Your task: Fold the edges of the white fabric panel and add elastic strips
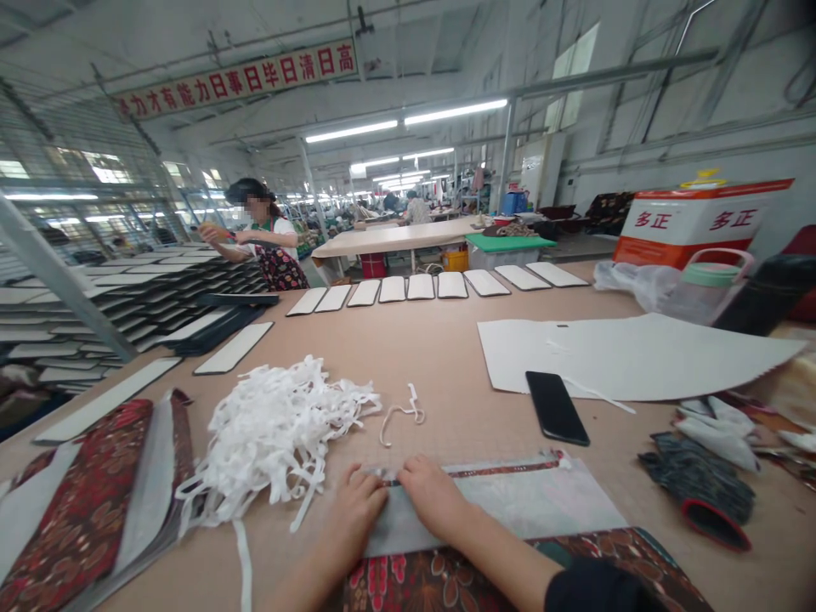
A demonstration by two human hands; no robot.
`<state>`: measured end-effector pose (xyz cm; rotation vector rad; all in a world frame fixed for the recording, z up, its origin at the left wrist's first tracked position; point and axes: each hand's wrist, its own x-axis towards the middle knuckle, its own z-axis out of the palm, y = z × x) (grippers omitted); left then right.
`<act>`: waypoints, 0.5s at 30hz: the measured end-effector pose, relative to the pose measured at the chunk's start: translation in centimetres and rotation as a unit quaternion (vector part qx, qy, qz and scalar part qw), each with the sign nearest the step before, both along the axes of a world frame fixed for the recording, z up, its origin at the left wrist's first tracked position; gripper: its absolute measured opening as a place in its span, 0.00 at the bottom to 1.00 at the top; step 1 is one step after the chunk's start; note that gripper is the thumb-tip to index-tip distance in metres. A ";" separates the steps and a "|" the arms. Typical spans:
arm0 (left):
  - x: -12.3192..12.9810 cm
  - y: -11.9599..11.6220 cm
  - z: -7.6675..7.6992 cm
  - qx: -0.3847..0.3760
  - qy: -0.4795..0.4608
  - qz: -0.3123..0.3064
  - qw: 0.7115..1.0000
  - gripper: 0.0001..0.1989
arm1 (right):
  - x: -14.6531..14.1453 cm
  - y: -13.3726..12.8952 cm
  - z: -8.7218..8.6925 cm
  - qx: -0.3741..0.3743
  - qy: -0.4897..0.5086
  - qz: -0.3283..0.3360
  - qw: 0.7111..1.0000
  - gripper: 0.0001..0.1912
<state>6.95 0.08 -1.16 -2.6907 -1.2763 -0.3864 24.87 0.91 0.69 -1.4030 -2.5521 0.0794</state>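
Observation:
Both hands are at the far edge of a fabric piece (523, 501) with a pale translucent backing, lying flat at the table's front. A narrow dark red patterned strip runs along that edge. My left hand (360, 510) grips the left end of the edge with curled fingers. Close beside it, my right hand (433, 497) has its fingers bent over the same edge; the fingertips of both are partly hidden. Under my forearms lies red and brown flowered fabric (408, 582). A heap of white tapes (280, 433) is left of my hands, and one loose white tape (401, 412) lies beyond them.
A black phone (557, 408) overlaps a large white sheet (625, 353) at right, near a dark sleeve-like cloth (698, 480). More flowered fabric (95, 501) lies at left. White panels (421, 287) line the far edge. A co-worker (271, 238) stands beyond, by stacked panels (127, 293).

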 end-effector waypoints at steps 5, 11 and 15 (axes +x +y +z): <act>-0.7 -0.1 -0.8 -0.016 -0.081 0.057 0.995 0.11 | -1.4 0.4 -1.7 0.055 0.019 0.041 0.997 0.07; -0.2 0.8 -0.9 0.026 -0.075 0.058 0.995 0.14 | -0.8 -0.1 -2.4 0.170 -0.049 0.148 0.973 0.09; -0.9 1.6 -1.8 0.031 -0.043 0.015 0.998 0.14 | 0.1 -0.8 -1.3 0.167 -0.047 0.134 0.976 0.05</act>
